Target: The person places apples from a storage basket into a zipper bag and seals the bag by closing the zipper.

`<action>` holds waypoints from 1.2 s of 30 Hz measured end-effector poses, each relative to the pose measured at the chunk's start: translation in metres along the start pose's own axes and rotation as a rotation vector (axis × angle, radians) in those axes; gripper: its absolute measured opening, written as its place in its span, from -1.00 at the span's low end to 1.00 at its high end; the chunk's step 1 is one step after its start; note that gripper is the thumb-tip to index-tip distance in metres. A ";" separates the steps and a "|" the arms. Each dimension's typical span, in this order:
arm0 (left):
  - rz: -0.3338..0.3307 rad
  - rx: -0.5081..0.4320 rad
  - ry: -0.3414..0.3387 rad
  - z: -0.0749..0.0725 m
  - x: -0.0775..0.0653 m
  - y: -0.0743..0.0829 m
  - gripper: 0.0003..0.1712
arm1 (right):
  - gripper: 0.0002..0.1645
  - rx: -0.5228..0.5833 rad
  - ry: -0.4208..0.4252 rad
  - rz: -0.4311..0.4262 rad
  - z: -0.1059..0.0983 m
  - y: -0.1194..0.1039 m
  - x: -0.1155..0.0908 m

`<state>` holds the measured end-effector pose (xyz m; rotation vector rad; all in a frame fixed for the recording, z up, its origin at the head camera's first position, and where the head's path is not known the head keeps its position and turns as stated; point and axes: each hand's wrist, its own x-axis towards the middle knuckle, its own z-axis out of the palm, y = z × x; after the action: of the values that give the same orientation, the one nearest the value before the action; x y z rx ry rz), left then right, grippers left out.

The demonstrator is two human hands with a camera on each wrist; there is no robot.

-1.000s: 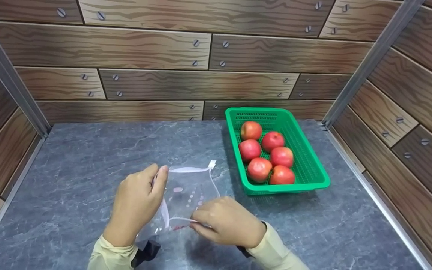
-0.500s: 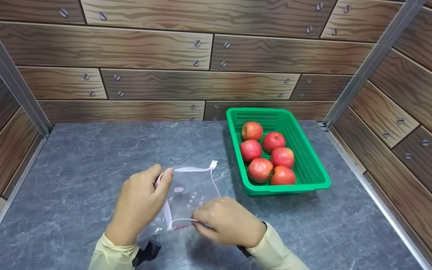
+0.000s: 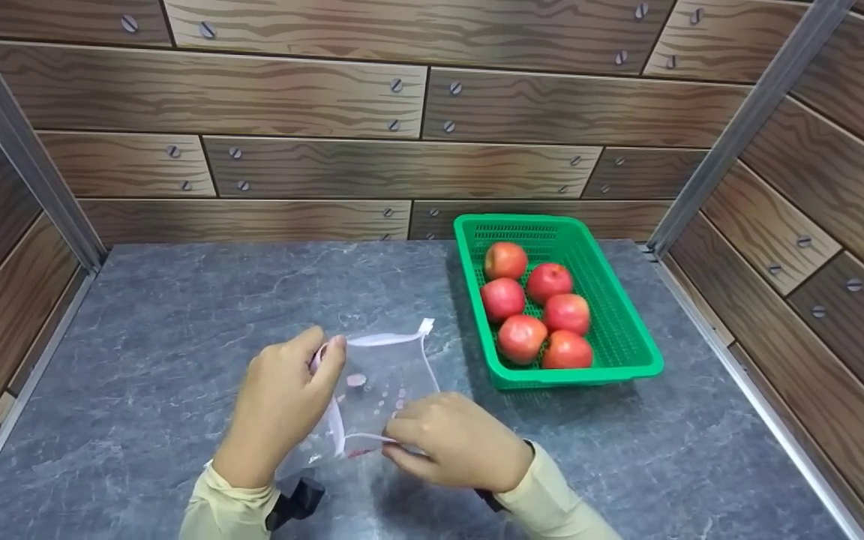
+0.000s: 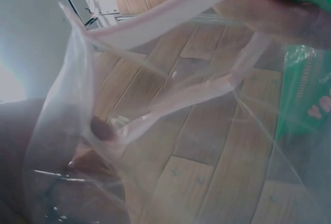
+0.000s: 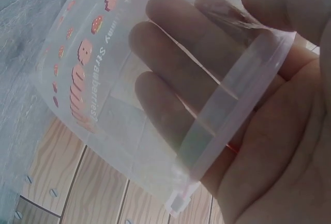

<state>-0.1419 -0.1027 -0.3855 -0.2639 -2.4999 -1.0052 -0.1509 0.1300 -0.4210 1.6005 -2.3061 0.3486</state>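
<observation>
Hardly shifted, left hand and right hand pinch the slider bag left of the green basket; slackening could collapse it.

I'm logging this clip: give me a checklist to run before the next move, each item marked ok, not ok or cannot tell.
1. Bag mouth spread: ok, the rim stands open.
2. Rim held from two places: ok, left hand grips the left side and right hand the near side.
3. One hand free to pick something up: not ok, both hold the bag.
4. Apples in place: ok, six are visible inside the green basket.
5. Bag clear of the basket: ok, a gap shows between them.
6. Bag bottom resting on the table: cannot tell.
</observation>
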 end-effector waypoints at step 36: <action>0.021 -0.007 0.047 -0.002 0.002 0.000 -0.47 | -0.54 -0.120 0.212 0.448 -0.062 0.079 -0.048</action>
<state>-0.1432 -0.1039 -0.3838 -0.2650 -2.4471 -1.0011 -0.2021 0.2213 -0.3843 0.9307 -2.4453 0.4463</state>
